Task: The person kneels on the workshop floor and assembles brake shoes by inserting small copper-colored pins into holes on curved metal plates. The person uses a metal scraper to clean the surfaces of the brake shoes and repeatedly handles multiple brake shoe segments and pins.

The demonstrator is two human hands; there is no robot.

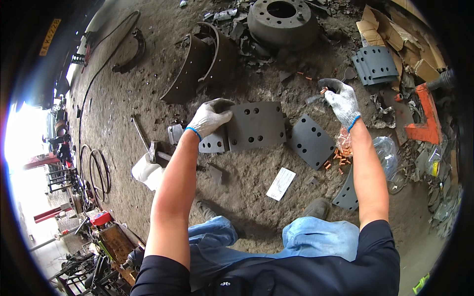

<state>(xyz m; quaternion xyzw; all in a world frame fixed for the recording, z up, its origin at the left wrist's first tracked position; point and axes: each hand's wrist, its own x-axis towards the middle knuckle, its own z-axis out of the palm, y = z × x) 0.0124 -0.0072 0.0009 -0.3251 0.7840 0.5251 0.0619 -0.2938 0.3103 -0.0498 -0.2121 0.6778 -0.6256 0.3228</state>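
My left hand (213, 118), in a white work glove, is closed on the left edge of a dark grey brake lining (256, 129) with paired holes. That lining is tilted up off the ground; its underside is hidden. Below my left wrist another holed grey piece (212, 145) shows in part. My right hand (343, 102), gloved too, pinches a small copper rivet (323, 91) out to the right. Between the hands a second brake lining (311, 140) lies on the ground. Beside it, under my right forearm, loose copper rivets (339, 159) spill from a clear bag.
A heavy brake drum (282, 37) and curved brake shoes (185, 71) lie at the back. Stacked linings (377, 66) rest far right, near torn cardboard (380, 29) and an orange metal piece (425, 118). A hammer (154, 150) lies left, a paper slip (281, 184) before my feet.
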